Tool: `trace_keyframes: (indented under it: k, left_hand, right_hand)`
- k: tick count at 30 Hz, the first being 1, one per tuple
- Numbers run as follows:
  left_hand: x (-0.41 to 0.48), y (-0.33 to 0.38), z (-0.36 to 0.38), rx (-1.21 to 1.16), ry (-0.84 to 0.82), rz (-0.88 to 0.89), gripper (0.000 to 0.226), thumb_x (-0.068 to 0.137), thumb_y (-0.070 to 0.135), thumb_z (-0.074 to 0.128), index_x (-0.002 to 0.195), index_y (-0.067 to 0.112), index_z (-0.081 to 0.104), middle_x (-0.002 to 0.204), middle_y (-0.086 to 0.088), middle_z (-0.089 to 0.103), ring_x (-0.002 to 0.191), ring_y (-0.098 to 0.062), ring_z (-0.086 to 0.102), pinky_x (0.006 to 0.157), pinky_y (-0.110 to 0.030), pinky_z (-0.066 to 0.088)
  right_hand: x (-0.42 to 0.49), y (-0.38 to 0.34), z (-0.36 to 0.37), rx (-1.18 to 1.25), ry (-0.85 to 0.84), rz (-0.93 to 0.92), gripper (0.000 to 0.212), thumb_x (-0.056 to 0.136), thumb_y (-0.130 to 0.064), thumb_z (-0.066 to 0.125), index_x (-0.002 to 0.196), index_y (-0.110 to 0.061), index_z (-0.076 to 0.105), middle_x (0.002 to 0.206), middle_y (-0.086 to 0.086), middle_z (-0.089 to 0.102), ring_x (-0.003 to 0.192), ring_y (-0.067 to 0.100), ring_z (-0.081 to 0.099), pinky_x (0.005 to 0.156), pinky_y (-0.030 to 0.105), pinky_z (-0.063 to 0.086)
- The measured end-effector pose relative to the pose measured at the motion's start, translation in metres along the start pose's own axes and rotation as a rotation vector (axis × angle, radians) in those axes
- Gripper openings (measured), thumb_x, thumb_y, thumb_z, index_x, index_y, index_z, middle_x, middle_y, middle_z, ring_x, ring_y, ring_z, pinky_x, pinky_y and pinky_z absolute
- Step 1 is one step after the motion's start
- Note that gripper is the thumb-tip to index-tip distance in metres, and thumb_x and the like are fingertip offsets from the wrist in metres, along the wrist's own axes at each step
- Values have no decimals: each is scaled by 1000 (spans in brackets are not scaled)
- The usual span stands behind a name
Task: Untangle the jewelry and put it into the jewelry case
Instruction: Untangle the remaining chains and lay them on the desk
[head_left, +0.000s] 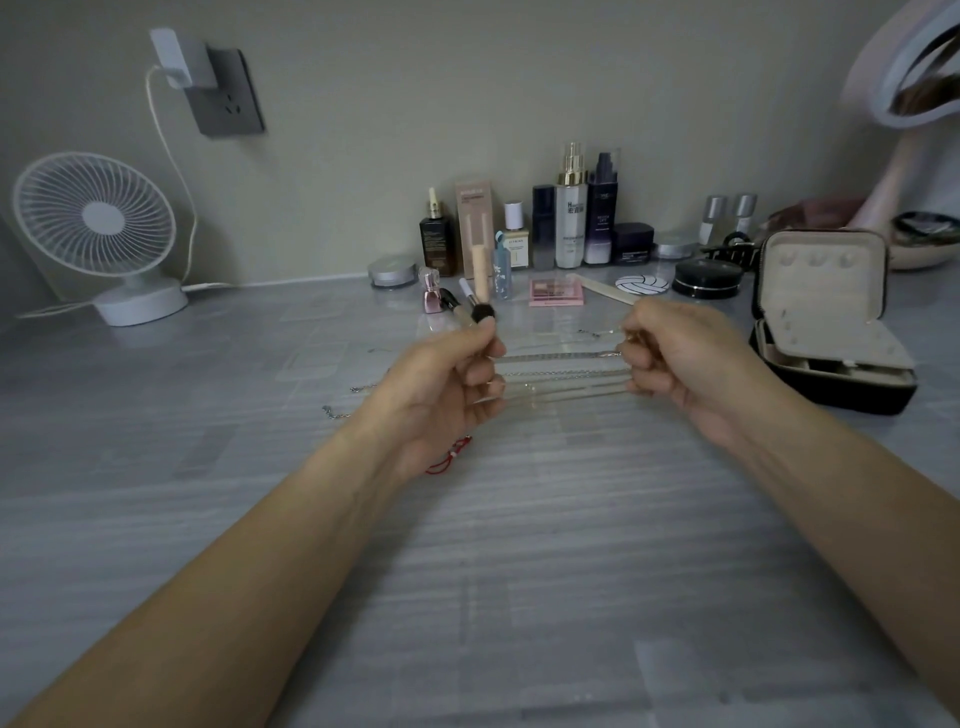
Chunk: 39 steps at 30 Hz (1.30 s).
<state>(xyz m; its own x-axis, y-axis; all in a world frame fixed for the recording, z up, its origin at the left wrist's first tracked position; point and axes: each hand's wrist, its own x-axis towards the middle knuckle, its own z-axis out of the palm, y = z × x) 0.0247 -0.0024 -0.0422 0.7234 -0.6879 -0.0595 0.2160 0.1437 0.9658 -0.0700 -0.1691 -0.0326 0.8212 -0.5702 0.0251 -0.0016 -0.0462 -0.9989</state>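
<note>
Several thin chains (563, 371) stretch taut and roughly level between my two hands above the grey table. My left hand (447, 384) grips their left ends with curled fingers. My right hand (680, 358) grips the right ends the same way. A red cord bracelet (449, 457) hangs below my left palm. More chain ends (337, 413) lie on the table left of my left hand. The black jewelry case (826, 322) stands open at the right, its beige lid upright and its tray facing up.
Cosmetic bottles (571, 213), a pink palette (556, 292), brushes (475, 306) and compacts line the back of the table (519, 545). A white fan (98, 228) stands at the far left. A ring mirror (914, 67) and a bowl (924, 241) sit at the far right.
</note>
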Motion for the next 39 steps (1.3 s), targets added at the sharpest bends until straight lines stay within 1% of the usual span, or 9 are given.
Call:
trace_keyframes:
  k: [5, 13, 18, 20, 23, 26, 30, 34, 39]
  left_hand:
    - [0, -6, 2, 155, 26, 53, 25, 91, 22, 52, 69, 16, 58, 44, 10, 33, 47, -8, 37, 58, -24, 33]
    - [-8, -14, 13, 573, -28, 229, 22, 91, 21, 54, 74, 14, 65, 46, 8, 40, 45, -7, 29, 46, -21, 24]
    - [-8, -15, 15, 626, -47, 258, 20, 91, 21, 56, 74, 14, 65, 41, 12, 43, 38, -1, 33, 40, -11, 26]
    - [-7, -15, 16, 642, -36, 266, 20, 90, 21, 57, 72, 13, 63, 40, 12, 44, 36, 0, 34, 38, -9, 26]
    - [-6, -14, 18, 644, -9, 264, 22, 89, 19, 58, 69, 12, 59, 39, 13, 48, 34, 1, 38, 38, -8, 27]
    - [-7, -12, 17, 637, 3, 267, 22, 88, 17, 60, 67, 14, 57, 39, 12, 51, 33, 1, 39, 37, -8, 28]
    - [-9, -10, 16, 715, -5, 243, 12, 88, 18, 61, 77, 14, 62, 56, 7, 56, 37, 0, 40, 39, -11, 30]
    - [-7, -15, 14, 760, -23, 235, 10, 85, 13, 65, 77, 19, 66, 75, 0, 65, 71, -11, 59, 70, -28, 50]
    - [-7, -17, 16, 773, -7, 235, 5, 83, 12, 68, 86, 11, 71, 69, 8, 62, 51, 6, 50, 49, -5, 36]
  right_hand:
    - [1, 2, -2, -73, -13, -5, 25, 80, -10, 51, 58, -19, 42, 53, 1, 27, 38, 10, 21, 48, 25, 22]
    - [-5, 6, 1, -948, -151, -35, 20, 76, -27, 66, 59, -18, 63, 63, -1, 59, 62, 12, 52, 59, 24, 41]
    - [-9, 1, 3, -538, -273, -160, 20, 83, -11, 61, 82, -30, 66, 83, -12, 67, 81, 1, 61, 74, 13, 44]
    - [-13, 1, 7, -266, -429, -119, 23, 85, -4, 57, 99, -22, 65, 93, -1, 71, 88, 8, 66, 83, 18, 48]
    - [-14, 9, 14, -295, -556, -121, 30, 81, -3, 62, 108, -16, 60, 91, 10, 72, 81, 20, 67, 76, 32, 51]
    - [-11, 12, 14, -493, -473, -238, 16, 77, -15, 70, 89, -25, 65, 55, -3, 55, 53, 12, 46, 55, 28, 37]
    - [-8, 7, 10, -570, -302, -340, 12, 77, -20, 71, 69, -27, 66, 42, -12, 42, 41, 2, 35, 45, 11, 30]
    - [-10, -3, 5, -427, -216, -379, 7, 78, -16, 70, 72, -18, 67, 42, -15, 53, 41, -4, 45, 48, 4, 34]
    - [-15, -7, 2, -305, -156, -333, 4, 76, -19, 72, 73, -19, 69, 48, -19, 60, 43, 0, 44, 45, 10, 38]
